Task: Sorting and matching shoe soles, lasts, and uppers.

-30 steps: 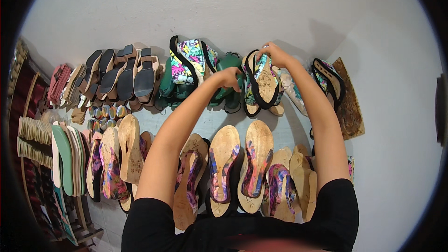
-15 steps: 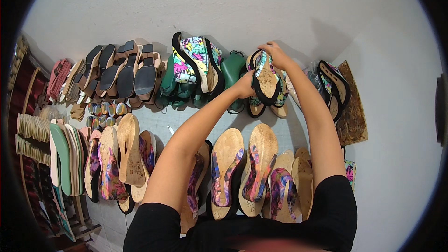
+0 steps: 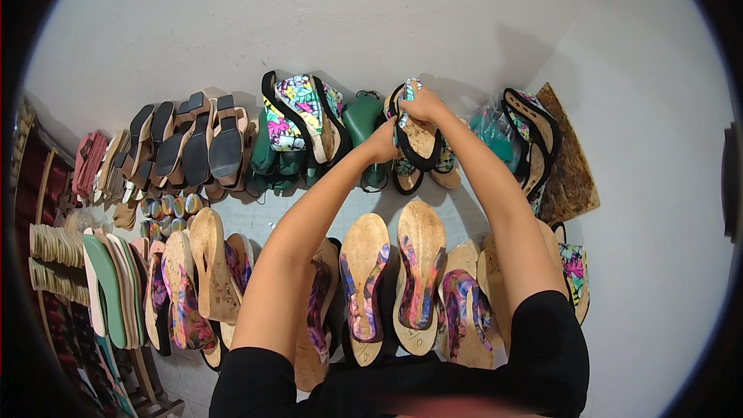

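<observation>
At the back row, a wedge sole (image 3: 422, 138) with a tan bottom, a black edge and a bright patterned covering stands between my hands. My left hand (image 3: 383, 142) grips its left side, the thumb along the black edge. Curled over its upper end are the fingers of my right hand (image 3: 422, 106). Beneath and behind it are more patterned wedge soles (image 3: 446, 176), partly covered. Just left of my left hand stands a dark green shoe last (image 3: 362, 120). A pair of patterned wedges (image 3: 300, 112) with black edges rests on green lasts further left.
Heeled sandals with dark soles (image 3: 226, 147) line the back left. Purple-patterned wedges (image 3: 364, 286) stand in a near row under my forearms. At right, a patterned wedge (image 3: 532, 139) leans by a brown board (image 3: 573, 162). Insoles (image 3: 108, 286) are stacked at far left.
My right hand, whose fingers were stretched out beyond the wedge sole, has closed over its upper end. The left hand still grips the side. The whole view has shifted slightly.
</observation>
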`<state>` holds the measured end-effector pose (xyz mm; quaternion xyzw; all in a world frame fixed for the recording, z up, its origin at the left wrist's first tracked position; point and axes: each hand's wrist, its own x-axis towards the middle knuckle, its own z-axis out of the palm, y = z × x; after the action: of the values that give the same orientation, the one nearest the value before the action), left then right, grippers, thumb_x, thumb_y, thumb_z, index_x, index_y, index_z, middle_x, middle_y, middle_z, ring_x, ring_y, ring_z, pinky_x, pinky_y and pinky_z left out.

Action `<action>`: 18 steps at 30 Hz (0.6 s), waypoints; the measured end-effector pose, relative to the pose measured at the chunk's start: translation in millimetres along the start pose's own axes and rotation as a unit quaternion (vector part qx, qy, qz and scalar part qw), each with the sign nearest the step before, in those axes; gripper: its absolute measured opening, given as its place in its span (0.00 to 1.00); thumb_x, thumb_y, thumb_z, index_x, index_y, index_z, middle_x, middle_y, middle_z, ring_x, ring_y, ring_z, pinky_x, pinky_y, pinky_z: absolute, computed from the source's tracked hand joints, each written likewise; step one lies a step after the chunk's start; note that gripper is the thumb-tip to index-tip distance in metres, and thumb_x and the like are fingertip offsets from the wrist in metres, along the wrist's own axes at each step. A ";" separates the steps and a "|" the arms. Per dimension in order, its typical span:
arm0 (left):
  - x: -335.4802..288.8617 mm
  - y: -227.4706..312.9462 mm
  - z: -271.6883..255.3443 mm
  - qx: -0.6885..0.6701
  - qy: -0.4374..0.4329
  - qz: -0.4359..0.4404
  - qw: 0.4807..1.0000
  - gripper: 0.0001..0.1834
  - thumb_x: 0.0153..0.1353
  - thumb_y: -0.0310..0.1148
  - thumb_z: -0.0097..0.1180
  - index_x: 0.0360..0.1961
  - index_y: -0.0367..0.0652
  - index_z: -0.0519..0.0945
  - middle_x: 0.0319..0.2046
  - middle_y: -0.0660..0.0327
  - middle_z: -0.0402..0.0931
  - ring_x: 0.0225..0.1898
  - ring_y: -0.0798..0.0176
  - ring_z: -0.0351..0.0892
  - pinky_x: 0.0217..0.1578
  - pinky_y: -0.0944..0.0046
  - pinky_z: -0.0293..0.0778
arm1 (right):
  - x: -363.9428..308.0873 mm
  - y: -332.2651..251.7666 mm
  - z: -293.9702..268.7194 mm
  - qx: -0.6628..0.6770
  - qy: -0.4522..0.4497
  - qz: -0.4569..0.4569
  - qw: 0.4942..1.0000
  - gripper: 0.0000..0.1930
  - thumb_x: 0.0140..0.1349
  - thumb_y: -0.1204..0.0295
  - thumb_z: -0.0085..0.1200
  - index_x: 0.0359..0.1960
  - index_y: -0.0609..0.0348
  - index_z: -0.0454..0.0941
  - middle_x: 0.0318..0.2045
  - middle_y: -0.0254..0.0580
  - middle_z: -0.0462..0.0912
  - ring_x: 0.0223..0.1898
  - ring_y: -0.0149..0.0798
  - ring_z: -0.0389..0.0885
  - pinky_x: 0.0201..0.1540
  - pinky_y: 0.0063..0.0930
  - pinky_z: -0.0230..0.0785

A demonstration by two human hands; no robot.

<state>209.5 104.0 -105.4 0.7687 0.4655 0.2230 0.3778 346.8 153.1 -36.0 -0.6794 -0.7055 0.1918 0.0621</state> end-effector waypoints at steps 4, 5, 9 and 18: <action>-5.2 9.7 -2.2 -0.010 -0.007 0.010 1.000 0.52 0.35 0.26 0.65 0.60 0.32 0.46 0.57 0.42 0.54 0.59 0.50 0.55 0.58 0.63 0.54 | 9.5 13.2 14.6 0.042 0.056 0.039 0.997 0.44 0.44 0.47 0.47 0.51 0.80 0.57 0.47 0.68 0.67 0.48 0.57 0.69 0.49 0.38 0.63; -6.6 10.4 -3.8 -0.001 -0.005 0.003 1.000 0.53 0.35 0.26 0.66 0.60 0.33 0.46 0.57 0.43 0.53 0.59 0.50 0.54 0.58 0.62 0.53 | 6.4 11.9 15.1 0.043 0.057 0.041 0.997 0.44 0.44 0.47 0.47 0.51 0.80 0.57 0.47 0.68 0.67 0.48 0.57 0.69 0.49 0.38 0.63; -11.3 12.8 -9.6 0.016 -0.009 -0.006 1.000 0.53 0.35 0.26 0.66 0.60 0.34 0.46 0.57 0.43 0.53 0.59 0.50 0.55 0.56 0.62 0.56 | -3.4 20.1 14.8 0.121 0.033 0.057 0.991 0.51 0.46 0.38 0.43 0.52 0.83 0.52 0.48 0.70 0.66 0.49 0.58 0.68 0.51 0.38 0.61; -19.5 36.7 -31.2 0.068 0.084 0.018 0.994 0.39 0.44 0.28 0.57 0.57 0.36 0.54 0.49 0.43 0.60 0.50 0.51 0.64 0.52 0.59 0.60 | -48.8 125.0 -45.3 0.006 0.071 0.097 0.993 0.49 0.47 0.41 0.48 0.54 0.80 0.53 0.54 0.70 0.59 0.57 0.57 0.59 0.57 0.38 0.55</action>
<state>198.8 88.1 -57.1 0.7790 0.4961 0.2618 0.2803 482.8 114.0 -30.3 -0.7562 -0.6289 0.1523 0.0975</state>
